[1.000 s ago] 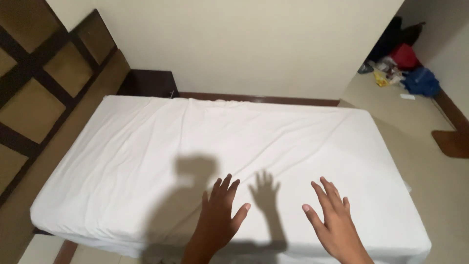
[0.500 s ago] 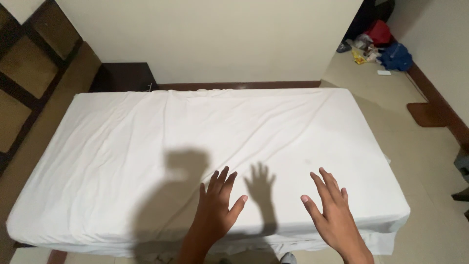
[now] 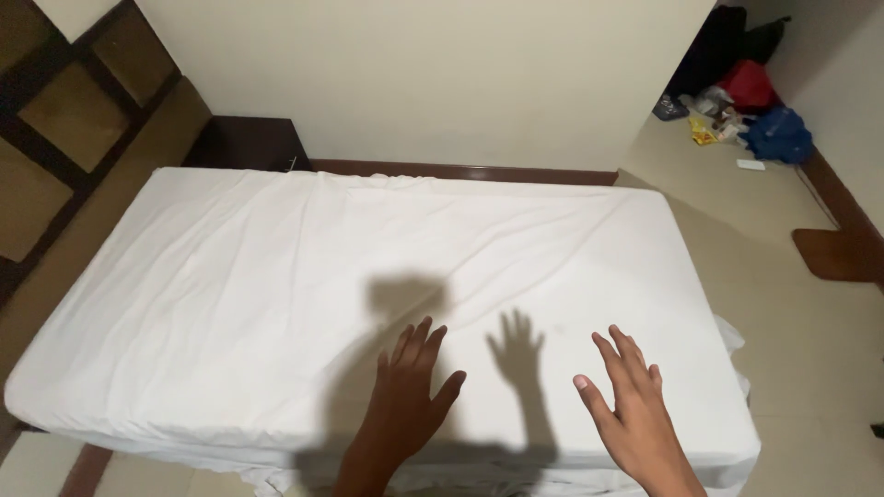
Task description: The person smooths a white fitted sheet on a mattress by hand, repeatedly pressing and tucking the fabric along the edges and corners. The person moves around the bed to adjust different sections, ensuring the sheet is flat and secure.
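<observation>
plain white bed sheet (image 3: 304, 276), cream wall (image 3: 442, 74), dark brown headboard (image 3: 55, 138)

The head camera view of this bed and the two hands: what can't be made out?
- Head view: left hand and right hand are cut off at the wrist by the bottom edge.
- Whether the palms touch the white sheet: cannot tell.
- Pile of bags in the far corner: too small to identify.

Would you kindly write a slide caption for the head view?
Left hand and right hand, fingers spread, over a white sheet on a mattress.
</observation>
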